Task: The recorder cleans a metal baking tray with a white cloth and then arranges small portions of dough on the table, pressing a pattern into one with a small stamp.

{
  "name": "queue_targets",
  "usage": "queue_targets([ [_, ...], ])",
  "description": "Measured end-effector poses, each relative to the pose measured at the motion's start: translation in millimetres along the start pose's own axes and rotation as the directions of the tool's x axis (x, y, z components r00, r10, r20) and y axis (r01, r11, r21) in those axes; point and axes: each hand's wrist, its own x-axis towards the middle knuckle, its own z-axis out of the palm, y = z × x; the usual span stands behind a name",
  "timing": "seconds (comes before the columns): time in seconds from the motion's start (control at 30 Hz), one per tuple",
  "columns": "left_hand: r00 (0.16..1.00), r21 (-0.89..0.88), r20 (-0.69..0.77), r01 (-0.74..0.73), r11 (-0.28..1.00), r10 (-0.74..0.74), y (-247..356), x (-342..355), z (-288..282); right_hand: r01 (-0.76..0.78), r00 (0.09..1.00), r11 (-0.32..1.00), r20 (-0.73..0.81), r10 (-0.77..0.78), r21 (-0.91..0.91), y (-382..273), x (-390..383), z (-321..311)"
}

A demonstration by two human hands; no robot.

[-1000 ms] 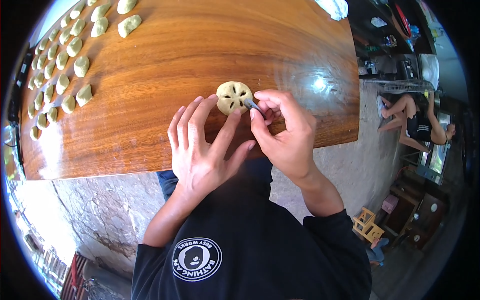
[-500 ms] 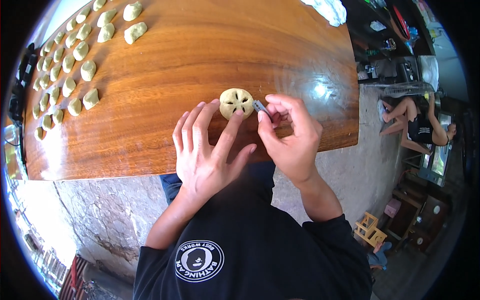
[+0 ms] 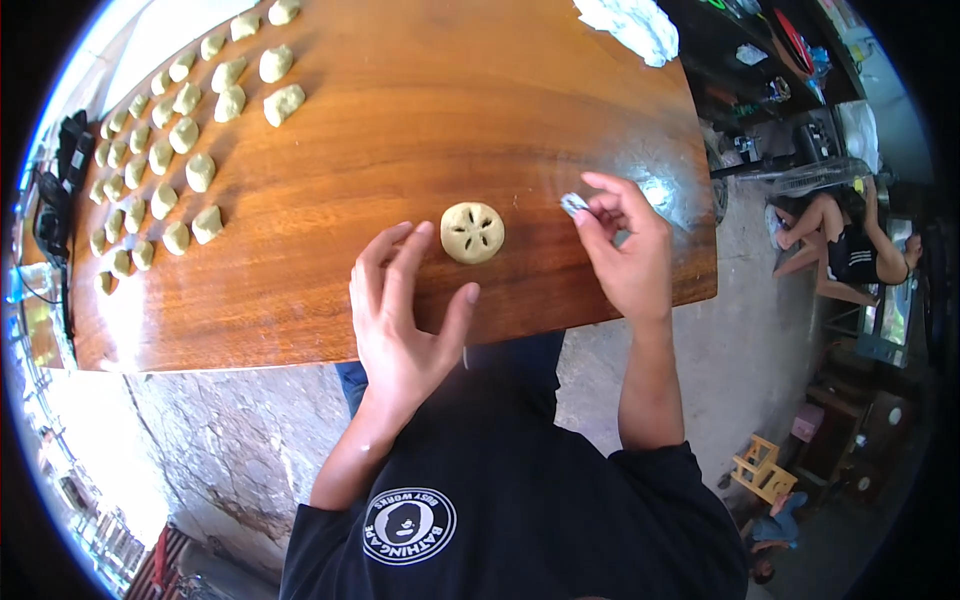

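Observation:
A flat round of pale yellow dough (image 3: 472,253) lies on the wooden table (image 3: 400,160) in front of me, with several dark slits cut around its middle. Beside its left edge, my left hand (image 3: 398,310) hovers near the table with fingers apart and nothing in them. To the right of the round, my right hand (image 3: 630,250) pinches a small metal razor blade (image 3: 574,204) between thumb and fingers, held away from the dough.
Rows of small dough lumps (image 3: 200,172) cover the table's left side. A crumpled white plastic bag (image 3: 632,28) sits at the far right edge. Beyond the table on the right are a fan (image 3: 822,176), a seated person (image 3: 850,235) and a small wooden stool (image 3: 762,468).
My right hand has moved right, taking the razor blade away from the dough round. The left hand's index finger has lifted off the dough and drawn back leftward.

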Motion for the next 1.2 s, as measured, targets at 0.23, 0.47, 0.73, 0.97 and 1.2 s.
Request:
queue_targets([
  [0.23,0.883,-0.101,0.395,0.317,0.943,-0.255,5.3,59.6,-14.8,-0.120,0.980,0.987,-0.145,0.134,0.104,34.4,-22.7,-24.3],
  [0.47,0.711,0.184,0.671,0.115,0.976,-0.210,2.3,118.7,-6.1,0.075,0.974,0.970,-0.226,-0.021,0.233,42.8,-32.2,-26.1],
  [0.73,0.465,0.265,0.832,0.146,0.953,-0.302,0.3,130.4,4.7,0.115,0.980,0.965,-0.186,-0.072,0.236,38.9,-42.1,-32.8],
  [0.97,0.606,0.201,0.774,0.043,0.979,-0.186,11.6,116.3,-2.1,0.213,0.963,0.933,-0.224,-0.150,0.290,48.5,-42.8,-31.2],
  [1.2,0.441,0.109,0.841,0.430,0.896,-0.314,1.7,124.4,-9.0,0.203,0.966,0.941,-0.213,-0.147,0.271,46.5,-44.5,-32.1],
])
